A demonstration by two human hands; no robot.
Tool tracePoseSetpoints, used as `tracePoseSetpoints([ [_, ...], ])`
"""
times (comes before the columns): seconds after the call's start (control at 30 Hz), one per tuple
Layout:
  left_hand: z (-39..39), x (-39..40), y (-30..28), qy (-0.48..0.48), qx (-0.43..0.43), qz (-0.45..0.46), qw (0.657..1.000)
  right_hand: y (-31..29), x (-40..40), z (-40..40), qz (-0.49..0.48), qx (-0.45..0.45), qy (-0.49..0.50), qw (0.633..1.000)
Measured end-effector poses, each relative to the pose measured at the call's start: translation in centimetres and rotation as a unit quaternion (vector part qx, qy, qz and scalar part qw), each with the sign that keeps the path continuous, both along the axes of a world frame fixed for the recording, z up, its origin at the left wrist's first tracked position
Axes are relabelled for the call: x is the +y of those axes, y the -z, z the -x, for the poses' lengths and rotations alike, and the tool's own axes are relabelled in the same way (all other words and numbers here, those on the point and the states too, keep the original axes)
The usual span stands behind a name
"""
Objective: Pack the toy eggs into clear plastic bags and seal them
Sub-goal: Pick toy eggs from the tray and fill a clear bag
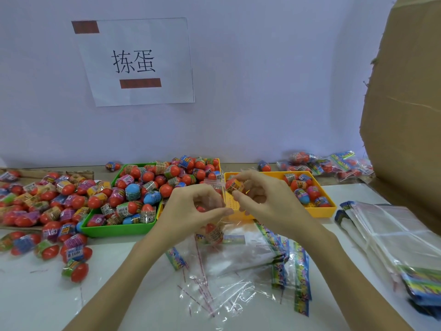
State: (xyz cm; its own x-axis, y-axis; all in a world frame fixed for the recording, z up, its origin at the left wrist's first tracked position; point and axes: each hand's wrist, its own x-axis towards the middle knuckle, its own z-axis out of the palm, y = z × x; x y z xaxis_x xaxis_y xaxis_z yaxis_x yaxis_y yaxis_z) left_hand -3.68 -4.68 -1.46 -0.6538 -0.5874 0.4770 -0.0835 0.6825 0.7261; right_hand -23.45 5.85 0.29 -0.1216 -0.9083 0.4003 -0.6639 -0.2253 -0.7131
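Toy egg (235, 185) pinched by right hand (260, 197), left hand (193, 209) holding clear bag (214, 187)

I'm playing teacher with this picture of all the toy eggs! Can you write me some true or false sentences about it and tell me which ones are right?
1. The right hand pinches a toy egg over the mouth of a clear bag. True.
2. The green tray holds only one egg. False: it is heaped with eggs, mostly red, a few blue.
3. The left hand holds the clear bag. True.
4. The yellow tray on the right is fuller than the green one. False: it holds just a handful, at its far end.
5. A paper sign hangs on the wall behind the trays. True.
6. The bag being filled has no eggs in it. False: at least one egg already sits at its bottom.
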Motion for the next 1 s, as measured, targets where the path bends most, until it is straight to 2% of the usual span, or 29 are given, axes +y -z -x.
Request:
tracePoseSetpoints([
  [0.13, 0.0, 0.2, -0.2, 0.034, 0.003, 0.01, 0.999, 0.0, 0.0, 0.1, -0.008, 0.026, -0.029, 0.999],
  [0.27, 0.1, 0.4, -0.3, 0.026, 0.012, 0.017, 0.999, -0.1, 0.1, 0.2, -0.012, -0.002, -0.051, 0.999],
  [0.47, 0.2, 0.3, -0.2, -0.028, 0.004, 0.078, 0.997, -0.3, 0.3, 0.3, -0.033, 0.053, -0.067, 0.996],
  [0.7, 0.4, 0.7, 0.1, -0.025, 0.008, 0.109, 0.994, -0.4, 0.4, -0.1, -0.07, 0.141, -0.048, 0.986],
  [0.8, 0.6, 0.8, 0.2, -0.036, 0.021, 0.119, 0.992, -0.3, 0.4, -0.5, -0.076, 0.136, -0.053, 0.986],
  [1.0, 0.5, 0.8, -0.1, -0.042, 0.057, 0.087, 0.994, -0.3, 0.1, -0.9, 0.026, 0.129, -0.037, 0.991],
])
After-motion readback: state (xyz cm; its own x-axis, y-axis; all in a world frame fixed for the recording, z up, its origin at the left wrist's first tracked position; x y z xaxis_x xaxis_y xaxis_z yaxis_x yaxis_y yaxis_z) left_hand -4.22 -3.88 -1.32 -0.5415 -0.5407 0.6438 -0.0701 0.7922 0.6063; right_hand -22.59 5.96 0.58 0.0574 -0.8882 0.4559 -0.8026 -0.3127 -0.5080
